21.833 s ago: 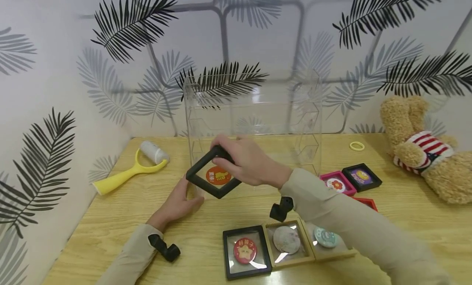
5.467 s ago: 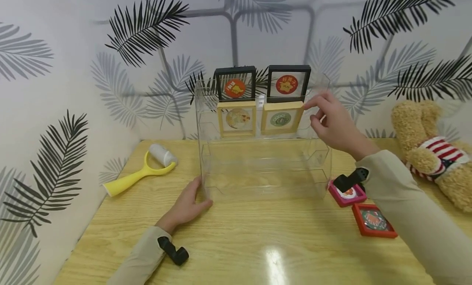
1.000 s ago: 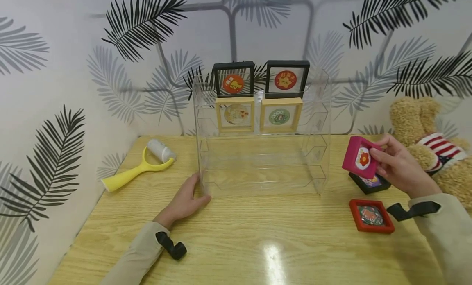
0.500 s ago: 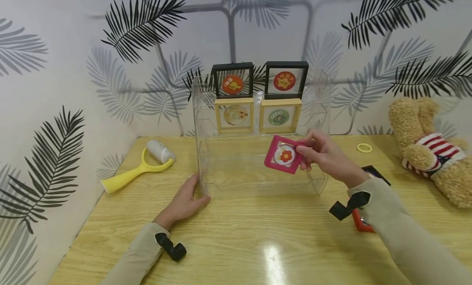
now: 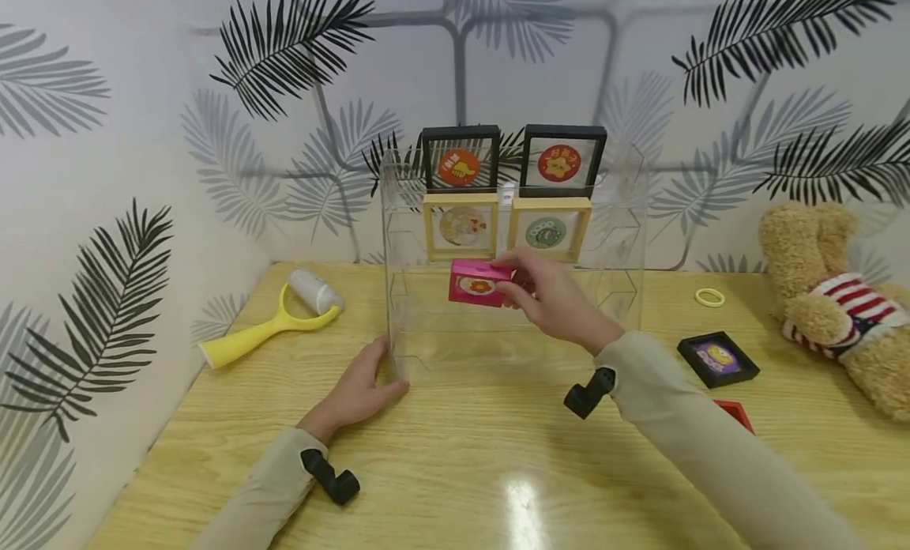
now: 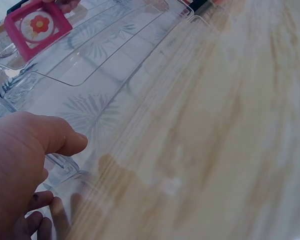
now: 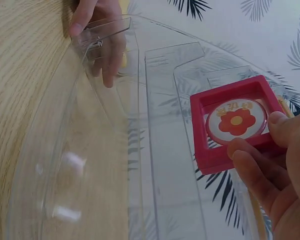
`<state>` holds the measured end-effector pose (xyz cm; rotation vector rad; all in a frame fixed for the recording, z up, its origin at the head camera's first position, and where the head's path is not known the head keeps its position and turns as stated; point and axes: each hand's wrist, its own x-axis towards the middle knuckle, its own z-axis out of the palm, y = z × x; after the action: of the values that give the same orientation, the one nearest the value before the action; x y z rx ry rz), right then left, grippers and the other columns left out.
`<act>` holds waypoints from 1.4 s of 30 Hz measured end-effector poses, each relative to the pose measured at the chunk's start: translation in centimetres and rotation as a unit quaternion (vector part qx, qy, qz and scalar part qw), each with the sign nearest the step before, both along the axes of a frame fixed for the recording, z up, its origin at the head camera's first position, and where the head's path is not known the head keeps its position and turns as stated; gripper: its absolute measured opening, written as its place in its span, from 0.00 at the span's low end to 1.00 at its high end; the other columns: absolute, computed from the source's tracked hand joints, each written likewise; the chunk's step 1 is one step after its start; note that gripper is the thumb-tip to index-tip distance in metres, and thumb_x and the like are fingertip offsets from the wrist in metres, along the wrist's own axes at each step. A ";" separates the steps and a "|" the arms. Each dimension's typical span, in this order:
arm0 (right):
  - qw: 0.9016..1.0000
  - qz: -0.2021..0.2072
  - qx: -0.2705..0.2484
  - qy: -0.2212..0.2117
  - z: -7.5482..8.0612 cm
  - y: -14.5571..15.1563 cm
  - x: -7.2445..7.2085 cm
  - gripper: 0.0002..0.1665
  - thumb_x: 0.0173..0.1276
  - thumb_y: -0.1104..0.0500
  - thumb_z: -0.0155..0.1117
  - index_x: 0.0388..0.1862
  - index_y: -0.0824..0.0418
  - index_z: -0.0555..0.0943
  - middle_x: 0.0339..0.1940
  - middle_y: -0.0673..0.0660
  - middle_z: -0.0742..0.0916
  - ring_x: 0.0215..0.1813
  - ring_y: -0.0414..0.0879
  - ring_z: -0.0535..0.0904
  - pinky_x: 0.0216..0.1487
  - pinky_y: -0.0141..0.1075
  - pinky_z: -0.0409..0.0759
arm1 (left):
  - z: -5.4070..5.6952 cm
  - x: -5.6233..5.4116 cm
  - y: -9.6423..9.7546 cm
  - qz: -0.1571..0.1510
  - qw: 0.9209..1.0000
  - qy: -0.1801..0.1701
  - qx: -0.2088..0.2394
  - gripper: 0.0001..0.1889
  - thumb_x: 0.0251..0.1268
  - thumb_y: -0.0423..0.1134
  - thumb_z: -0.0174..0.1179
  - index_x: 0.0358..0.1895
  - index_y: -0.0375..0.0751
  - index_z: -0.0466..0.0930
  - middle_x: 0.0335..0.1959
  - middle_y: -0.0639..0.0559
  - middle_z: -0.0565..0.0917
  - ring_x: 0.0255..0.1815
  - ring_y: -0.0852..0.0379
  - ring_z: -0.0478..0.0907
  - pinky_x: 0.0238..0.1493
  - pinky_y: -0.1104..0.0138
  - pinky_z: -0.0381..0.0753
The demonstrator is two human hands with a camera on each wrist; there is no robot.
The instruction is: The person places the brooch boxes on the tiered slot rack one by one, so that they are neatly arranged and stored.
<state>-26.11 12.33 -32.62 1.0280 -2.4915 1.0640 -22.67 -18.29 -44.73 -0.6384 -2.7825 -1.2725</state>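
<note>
My right hand (image 5: 562, 301) pinches a small pink display frame (image 5: 479, 283) by its right edge. A white badge with a red flower (image 7: 237, 121) shows inside the frame. It is held in front of the clear acrylic tiered rack (image 7: 160, 130), just below the wooden-coloured frames. My left hand (image 5: 355, 388) rests against the rack's lower left side, fingers along the panel and thumb apart from them. On the rack's top tier stand two black frames (image 5: 460, 133) with red badges. Two light wood-coloured frames (image 5: 549, 204) stand on the tier below.
On the table's right lie a black frame with a purple picture (image 5: 718, 359), a partly hidden red frame (image 5: 735, 413) and a yellow ring (image 5: 709, 298). Beyond them is a teddy bear (image 5: 846, 313). A yellow-handled roller (image 5: 270, 327) lies to the rack's left.
Four frames came to stand on the rack over the longer span. In the last second, my right hand has carried the pink frame leftward from the table's right side to the rack. My left hand stays.
</note>
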 end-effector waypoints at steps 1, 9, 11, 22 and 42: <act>1.000 -0.002 0.008 0.006 -0.2 -0.3 -0.2 0.17 0.67 0.64 0.62 0.54 0.62 0.73 0.43 0.58 0.84 0.31 0.43 0.81 0.32 0.34 0.82 | 0.0 0.0 0.0 0.000 1.000 -0.001 0.001 0.39 0.58 0.37 0.63 0.71 0.27 0.56 0.66 0.29 0.66 0.69 0.35 0.62 0.69 0.44 0.60; 0.997 0.000 0.057 0.050 -1.3 -1.5 -0.9 0.05 0.70 0.64 0.59 0.42 0.63 0.74 0.32 0.58 0.84 0.24 0.41 0.75 0.27 0.32 0.77 | -0.2 -0.1 0.0 -0.006 1.000 0.002 0.004 0.39 0.59 0.38 0.63 0.71 0.28 0.56 0.67 0.30 0.66 0.70 0.35 0.62 0.69 0.44 0.60; 0.997 -0.009 0.048 0.055 -1.4 -1.6 -0.8 0.06 0.69 0.65 0.60 0.43 0.63 0.76 0.33 0.58 0.84 0.24 0.41 0.74 0.27 0.32 0.76 | -0.2 -0.1 0.0 -0.008 1.000 0.005 0.004 0.39 0.59 0.38 0.63 0.71 0.28 0.56 0.67 0.30 0.66 0.69 0.35 0.62 0.68 0.44 0.60; 0.994 -0.078 -0.002 0.077 -2.1 -1.0 1.8 0.27 0.64 0.67 0.63 0.62 0.67 0.72 0.56 0.65 0.77 0.25 0.42 0.77 0.26 0.31 0.79 | -0.3 0.2 0.2 -0.006 1.000 0.011 0.005 0.38 0.58 0.37 0.63 0.70 0.27 0.57 0.65 0.29 0.68 0.68 0.34 0.64 0.67 0.44 0.61; 0.972 -0.136 -0.014 0.191 -4.4 10.0 7.9 0.17 0.52 0.77 0.63 0.42 0.67 0.80 0.37 0.59 0.80 0.20 0.32 0.66 0.20 0.21 0.66 | -0.4 0.0 0.1 -0.005 1.000 0.013 0.003 0.37 0.58 0.37 0.63 0.69 0.27 0.58 0.64 0.30 0.69 0.67 0.35 0.65 0.67 0.44 0.62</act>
<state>-18.16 22.33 -37.01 0.7674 -2.2143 0.7362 -22.67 -18.15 -45.16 -0.6639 -2.7581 -1.2638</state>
